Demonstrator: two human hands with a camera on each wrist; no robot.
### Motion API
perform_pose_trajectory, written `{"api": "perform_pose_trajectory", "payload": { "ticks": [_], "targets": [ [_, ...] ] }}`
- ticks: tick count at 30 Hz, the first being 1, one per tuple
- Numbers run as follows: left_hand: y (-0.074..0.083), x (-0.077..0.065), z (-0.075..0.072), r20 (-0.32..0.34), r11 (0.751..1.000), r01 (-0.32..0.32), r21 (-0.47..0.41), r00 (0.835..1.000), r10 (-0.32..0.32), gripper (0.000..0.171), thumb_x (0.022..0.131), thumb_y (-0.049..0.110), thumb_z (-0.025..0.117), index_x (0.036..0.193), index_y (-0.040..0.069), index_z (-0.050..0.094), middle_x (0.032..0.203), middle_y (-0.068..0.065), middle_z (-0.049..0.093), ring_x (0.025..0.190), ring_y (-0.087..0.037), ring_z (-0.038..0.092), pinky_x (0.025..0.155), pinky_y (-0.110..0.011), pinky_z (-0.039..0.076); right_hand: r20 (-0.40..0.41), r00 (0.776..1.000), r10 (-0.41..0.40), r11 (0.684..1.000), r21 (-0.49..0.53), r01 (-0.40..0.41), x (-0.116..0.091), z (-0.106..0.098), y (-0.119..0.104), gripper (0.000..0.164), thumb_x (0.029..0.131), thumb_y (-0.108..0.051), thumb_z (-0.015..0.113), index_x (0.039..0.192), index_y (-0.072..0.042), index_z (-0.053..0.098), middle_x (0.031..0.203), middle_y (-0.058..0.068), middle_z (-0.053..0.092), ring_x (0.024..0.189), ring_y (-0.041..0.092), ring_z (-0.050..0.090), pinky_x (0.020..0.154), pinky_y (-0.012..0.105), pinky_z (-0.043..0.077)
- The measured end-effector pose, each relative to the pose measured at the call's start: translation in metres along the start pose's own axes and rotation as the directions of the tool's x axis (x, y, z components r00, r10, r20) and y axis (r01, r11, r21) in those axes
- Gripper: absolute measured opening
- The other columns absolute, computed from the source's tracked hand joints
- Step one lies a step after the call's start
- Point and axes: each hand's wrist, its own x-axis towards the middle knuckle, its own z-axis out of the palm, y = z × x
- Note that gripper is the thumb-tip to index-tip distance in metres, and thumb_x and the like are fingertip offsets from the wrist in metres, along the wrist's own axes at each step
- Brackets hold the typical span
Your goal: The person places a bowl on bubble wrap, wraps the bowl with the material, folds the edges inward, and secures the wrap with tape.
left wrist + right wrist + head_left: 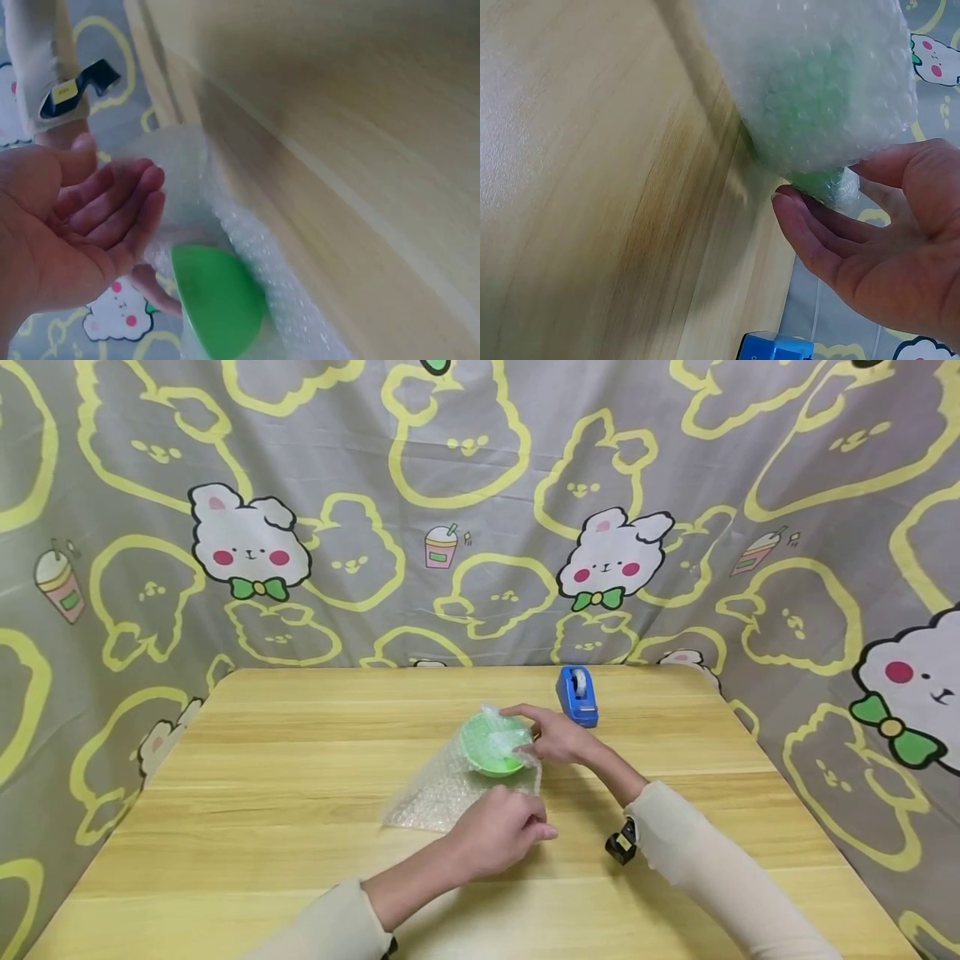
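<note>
A green bowl (501, 767) sits on a sheet of bubble wrap (442, 797) near the middle of the table, with part of the wrap folded over it. My right hand (558, 737) pinches the wrap at the bowl's right edge between thumb and fingers. In the right wrist view the clear wrap (817, 97) covers most of the bowl, whose green shows through. Nearer to me, my left hand (498, 833) hovers with bent, relaxed fingers and nothing in it. The left wrist view shows its palm (52, 247) beside the bare side of the bowl (217, 300).
A blue tape dispenser (577, 697) with a roll of clear tape stands behind and right of the bowl, close to my right hand. The wooden table (285, 727) ends at a patterned grey curtain (352, 468) at the back and sides.
</note>
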Motion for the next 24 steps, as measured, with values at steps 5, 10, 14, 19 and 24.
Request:
{"api": "perform_pose_trajectory", "payload": {
  "ticks": [5, 10, 14, 19, 24],
  "targets": [
    [-0.007, -0.007, -0.012, 0.0, 0.998, 0.067, -0.011, 0.998, -0.067, 0.021, 0.087, 0.019, 0.081, 0.07, 0.014, 0.07, 0.061, 0.013, 0.06, 0.056, 0.004, 0.048, 0.054, -0.012, 0.044, -0.018, 1.0, 0.007, 1.0, -0.012, -0.007, 0.002, 0.0, 0.002, 0.066, 0.091, -0.008, 0.075, 0.15, -0.021, 0.05, 0.092, 0.009, 0.072, 0.066, 0.013, 0.056, 0.059, 0.026, 0.046],
    [-0.014, -0.014, -0.023, 0.082, 0.993, 0.119, -0.019, 0.99, -0.117, 0.023, 0.086, 0.015, 0.081, 0.067, 0.013, 0.069, 0.057, 0.013, 0.056, 0.051, 0.002, 0.044, 0.051, -0.015, 0.042, -0.049, 0.998, 0.03, 0.999, -0.016, -0.03, 0.001, 0.002, 0.003, 0.069, 0.089, -0.006, 0.075, 0.151, -0.023, 0.049, 0.078, 0.005, 0.066, 0.062, 0.013, 0.052, 0.058, 0.026, 0.044],
    [-0.02, -0.018, -0.028, 0.158, 0.989, 0.148, -0.019, 0.977, -0.143, 0.02, 0.087, 0.016, 0.08, 0.07, 0.012, 0.072, 0.06, 0.011, 0.06, 0.053, 0.001, 0.046, 0.053, -0.016, 0.043, -0.065, 0.997, 0.038, 0.999, -0.034, -0.041, 0.0, 0.004, 0.003, 0.071, 0.089, -0.008, 0.076, 0.151, -0.025, 0.048, 0.061, -0.001, 0.05, 0.057, 0.012, 0.046, 0.055, 0.026, 0.04],
    [-0.024, -0.021, -0.035, 0.157, 0.985, 0.175, -0.01, 0.973, -0.171, 0.017, 0.09, 0.018, 0.077, 0.075, 0.012, 0.075, 0.061, 0.011, 0.06, 0.054, -0.001, 0.048, 0.054, -0.019, 0.044, -0.075, 0.997, 0.021, 0.998, -0.05, -0.025, -0.001, 0.006, 0.001, 0.07, 0.088, -0.009, 0.076, 0.151, -0.025, 0.048, 0.058, -0.003, 0.044, 0.055, 0.011, 0.043, 0.054, 0.026, 0.038],
    [-0.026, -0.019, -0.044, 0.121, 0.977, 0.212, -0.008, 0.97, -0.209, 0.024, 0.092, 0.019, 0.076, 0.07, 0.011, 0.072, 0.055, 0.012, 0.051, 0.052, -0.003, 0.043, 0.051, -0.02, 0.038, -0.068, 0.997, 0.03, 0.998, -0.058, -0.034, 0.0, 0.006, 0.0, 0.069, 0.089, -0.011, 0.076, 0.151, -0.023, 0.048, 0.061, -0.001, 0.048, 0.058, 0.012, 0.046, 0.055, 0.026, 0.04]
  ]
}}
